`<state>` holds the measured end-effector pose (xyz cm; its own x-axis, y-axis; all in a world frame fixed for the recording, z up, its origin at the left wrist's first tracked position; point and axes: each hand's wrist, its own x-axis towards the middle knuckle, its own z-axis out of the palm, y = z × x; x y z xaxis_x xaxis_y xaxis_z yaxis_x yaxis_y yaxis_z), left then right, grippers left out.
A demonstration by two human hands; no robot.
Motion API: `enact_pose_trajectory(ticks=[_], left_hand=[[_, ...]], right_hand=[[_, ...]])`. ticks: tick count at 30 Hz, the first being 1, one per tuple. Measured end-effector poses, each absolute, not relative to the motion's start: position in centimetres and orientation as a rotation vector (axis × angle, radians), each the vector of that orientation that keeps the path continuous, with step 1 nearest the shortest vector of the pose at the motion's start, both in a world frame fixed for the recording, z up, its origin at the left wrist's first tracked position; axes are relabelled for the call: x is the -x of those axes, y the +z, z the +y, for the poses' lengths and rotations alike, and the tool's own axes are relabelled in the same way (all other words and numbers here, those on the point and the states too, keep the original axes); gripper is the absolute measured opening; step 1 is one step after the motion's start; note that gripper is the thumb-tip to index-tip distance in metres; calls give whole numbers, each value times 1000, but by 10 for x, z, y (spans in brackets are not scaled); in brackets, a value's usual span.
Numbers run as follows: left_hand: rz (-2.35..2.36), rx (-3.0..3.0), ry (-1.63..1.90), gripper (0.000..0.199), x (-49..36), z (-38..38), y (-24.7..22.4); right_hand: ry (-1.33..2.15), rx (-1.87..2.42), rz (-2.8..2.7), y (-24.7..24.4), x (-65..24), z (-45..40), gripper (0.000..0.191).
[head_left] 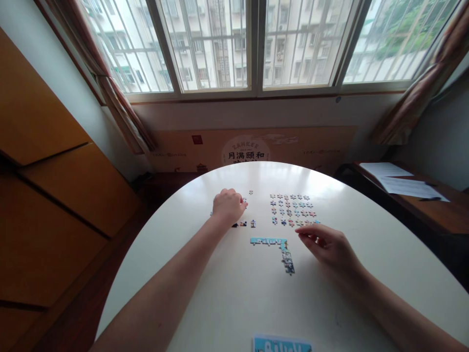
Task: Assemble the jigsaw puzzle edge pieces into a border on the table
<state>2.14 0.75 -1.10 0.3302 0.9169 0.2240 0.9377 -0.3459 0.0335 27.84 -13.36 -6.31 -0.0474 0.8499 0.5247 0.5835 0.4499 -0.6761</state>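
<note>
My left hand [227,206] is over a loose group of jigsaw pieces on the table's left side. Its fingers are curled down, and a small piece [245,199] shows by the fingertips. Whatever else lies beneath the hand is hidden. Near the front edge of a grid of jigsaw pieces [289,213], my right hand [326,240] has its thumb and forefinger brought together; I cannot see whether anything is between them. Between my hands lies a joined corner strip of puzzle [284,243], blue along the top and darker down its right side.
The round white table [227,293] holds everything. A blue printed card or box [282,344] is cut off at the bottom edge. Single pieces [253,224] lie beside my left hand. At the right, papers [403,181] and pens rest on a brown surface. A window is behind.
</note>
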Motion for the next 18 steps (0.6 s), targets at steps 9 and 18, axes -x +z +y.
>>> enact_pose_trajectory(ticks=[9,18], left_hand=[[-1768,2432,-200,26,-27,3,-18],[-1820,2462,-275,22,-26,8,-22]], right_hand=[[347,1237,-1733,-57,-271,-138,17],[353,1240,-1736,-56,-271,-138,18]])
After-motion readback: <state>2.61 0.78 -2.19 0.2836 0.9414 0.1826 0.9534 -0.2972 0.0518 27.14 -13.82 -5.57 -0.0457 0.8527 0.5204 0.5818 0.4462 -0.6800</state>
